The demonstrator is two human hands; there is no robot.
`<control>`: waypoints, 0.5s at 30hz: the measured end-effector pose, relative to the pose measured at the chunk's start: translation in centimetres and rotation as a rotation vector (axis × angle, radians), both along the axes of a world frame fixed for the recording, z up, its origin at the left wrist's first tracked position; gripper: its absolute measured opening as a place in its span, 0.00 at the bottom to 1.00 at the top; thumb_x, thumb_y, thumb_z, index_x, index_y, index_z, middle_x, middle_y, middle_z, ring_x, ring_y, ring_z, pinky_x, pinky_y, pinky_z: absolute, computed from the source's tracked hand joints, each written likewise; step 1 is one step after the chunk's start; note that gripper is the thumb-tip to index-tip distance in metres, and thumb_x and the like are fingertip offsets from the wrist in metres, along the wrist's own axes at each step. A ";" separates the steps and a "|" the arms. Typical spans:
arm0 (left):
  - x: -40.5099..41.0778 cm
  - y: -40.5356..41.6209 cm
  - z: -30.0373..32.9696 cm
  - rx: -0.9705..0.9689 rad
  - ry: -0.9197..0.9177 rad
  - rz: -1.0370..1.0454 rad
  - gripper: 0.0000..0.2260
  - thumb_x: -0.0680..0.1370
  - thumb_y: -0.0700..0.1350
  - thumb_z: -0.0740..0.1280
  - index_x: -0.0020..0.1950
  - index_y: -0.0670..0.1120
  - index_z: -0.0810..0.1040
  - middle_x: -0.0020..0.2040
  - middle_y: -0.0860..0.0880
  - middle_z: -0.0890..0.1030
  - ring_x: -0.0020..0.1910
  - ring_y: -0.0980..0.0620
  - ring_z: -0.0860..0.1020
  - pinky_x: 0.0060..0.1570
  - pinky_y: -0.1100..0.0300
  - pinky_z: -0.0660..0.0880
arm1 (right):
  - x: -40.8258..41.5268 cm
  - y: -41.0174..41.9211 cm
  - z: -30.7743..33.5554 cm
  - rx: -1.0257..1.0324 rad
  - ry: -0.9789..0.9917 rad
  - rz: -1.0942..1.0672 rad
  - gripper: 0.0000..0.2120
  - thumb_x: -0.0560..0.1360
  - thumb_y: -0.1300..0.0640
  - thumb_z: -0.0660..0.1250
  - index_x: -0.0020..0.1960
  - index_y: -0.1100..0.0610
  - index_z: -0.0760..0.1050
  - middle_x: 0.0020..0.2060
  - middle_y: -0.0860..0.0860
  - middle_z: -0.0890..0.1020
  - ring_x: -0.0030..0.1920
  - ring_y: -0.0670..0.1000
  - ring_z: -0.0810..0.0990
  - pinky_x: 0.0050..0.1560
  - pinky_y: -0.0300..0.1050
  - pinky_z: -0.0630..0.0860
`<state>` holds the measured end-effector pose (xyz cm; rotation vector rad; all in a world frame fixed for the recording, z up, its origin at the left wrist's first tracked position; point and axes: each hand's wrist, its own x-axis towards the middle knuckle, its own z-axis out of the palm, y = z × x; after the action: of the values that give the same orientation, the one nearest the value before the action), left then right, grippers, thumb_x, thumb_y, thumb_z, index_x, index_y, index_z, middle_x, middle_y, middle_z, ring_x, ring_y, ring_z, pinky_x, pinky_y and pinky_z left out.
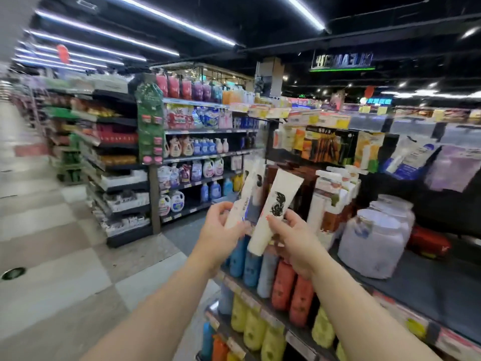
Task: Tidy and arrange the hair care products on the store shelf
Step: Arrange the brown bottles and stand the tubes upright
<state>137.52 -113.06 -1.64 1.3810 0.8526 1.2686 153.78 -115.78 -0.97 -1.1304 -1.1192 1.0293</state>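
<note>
bare forearms, red-painted nails, no sleeves

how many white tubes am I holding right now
2: one white tube in the left hand, one with a black design in the right hand. Blur may hide more.

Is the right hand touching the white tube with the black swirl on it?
Touching. The head view shows the right hand wrapped around the lower part of the white tube, thumb pressed on its front just below the black swirl.

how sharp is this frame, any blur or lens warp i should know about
Head view: the hands, left and right, and the white tube are fairly sharp; the edges smear with motion blur, wide-angle warp bends the shelves, and the ceiling light strips streak.
</note>
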 end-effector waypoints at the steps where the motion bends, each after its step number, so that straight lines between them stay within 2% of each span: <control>1: -1.9 1.2 0.2 -0.008 0.000 -0.004 0.26 0.71 0.42 0.75 0.64 0.52 0.67 0.52 0.50 0.80 0.45 0.54 0.80 0.47 0.60 0.77 | -1.9 1.4 -0.2 -0.008 0.006 0.004 0.07 0.80 0.57 0.63 0.57 0.52 0.74 0.51 0.53 0.84 0.48 0.53 0.84 0.39 0.48 0.80; 2: -3.6 2.4 0.3 -0.003 0.010 -0.005 0.27 0.72 0.40 0.75 0.65 0.53 0.66 0.51 0.53 0.79 0.46 0.57 0.79 0.46 0.63 0.76 | -3.7 2.7 -0.3 -0.020 0.013 0.007 0.06 0.80 0.56 0.63 0.57 0.51 0.74 0.53 0.54 0.83 0.50 0.55 0.83 0.38 0.48 0.79; 3: -5.3 3.8 0.2 0.005 0.049 0.009 0.25 0.73 0.39 0.74 0.64 0.53 0.67 0.50 0.55 0.79 0.45 0.60 0.78 0.43 0.67 0.75 | -5.4 4.0 -0.4 -0.031 0.021 0.014 0.06 0.80 0.56 0.63 0.57 0.51 0.73 0.54 0.54 0.82 0.51 0.55 0.82 0.37 0.47 0.79; 4: -6.8 5.3 0.1 0.015 0.075 0.028 0.21 0.74 0.38 0.73 0.63 0.51 0.71 0.49 0.56 0.79 0.42 0.60 0.77 0.40 0.67 0.73 | -6.9 5.2 -0.6 -0.044 0.036 0.021 0.07 0.80 0.55 0.62 0.57 0.50 0.72 0.55 0.53 0.81 0.52 0.56 0.82 0.36 0.47 0.79; 6: -9.2 8.2 -0.4 -0.028 0.086 0.058 0.20 0.75 0.40 0.71 0.67 0.47 0.73 0.50 0.52 0.79 0.43 0.55 0.76 0.41 0.62 0.71 | -9.4 7.2 -0.7 -0.070 0.046 0.024 0.08 0.81 0.55 0.61 0.60 0.51 0.71 0.55 0.53 0.81 0.54 0.57 0.81 0.35 0.46 0.79; 9: -11.6 12.5 -1.4 -0.177 -0.120 0.027 0.16 0.81 0.46 0.62 0.69 0.46 0.71 0.54 0.45 0.79 0.48 0.50 0.78 0.45 0.58 0.71 | -11.2 10.6 -1.3 -0.101 0.053 0.004 0.09 0.81 0.54 0.61 0.61 0.49 0.70 0.55 0.51 0.79 0.55 0.56 0.80 0.39 0.50 0.81; 11: -12.1 15.0 -2.0 -0.249 -0.250 -0.016 0.14 0.84 0.47 0.57 0.68 0.46 0.71 0.51 0.45 0.79 0.42 0.52 0.76 0.42 0.58 0.71 | -11.5 12.8 -1.7 -0.126 0.091 0.001 0.09 0.81 0.55 0.62 0.61 0.50 0.70 0.56 0.52 0.79 0.54 0.55 0.80 0.43 0.53 0.82; 13: -11.9 17.6 -2.7 -0.231 -0.257 -0.056 0.14 0.84 0.46 0.56 0.68 0.44 0.72 0.47 0.47 0.78 0.40 0.54 0.74 0.42 0.59 0.71 | -11.4 15.3 -2.2 -0.136 0.117 0.006 0.11 0.79 0.58 0.65 0.60 0.52 0.71 0.56 0.53 0.79 0.52 0.54 0.81 0.41 0.51 0.81; 15: -11.3 20.3 -3.2 -0.186 -0.227 -0.057 0.15 0.83 0.47 0.58 0.68 0.45 0.72 0.50 0.49 0.79 0.44 0.53 0.76 0.47 0.58 0.73 | -11.1 18.3 -2.8 -0.128 0.098 -0.021 0.13 0.76 0.62 0.68 0.59 0.52 0.71 0.55 0.52 0.81 0.51 0.54 0.82 0.38 0.48 0.81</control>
<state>126.20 -92.80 -4.80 1.0840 0.7489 1.2421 142.70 -97.52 -3.77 -1.1773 -0.9733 1.1405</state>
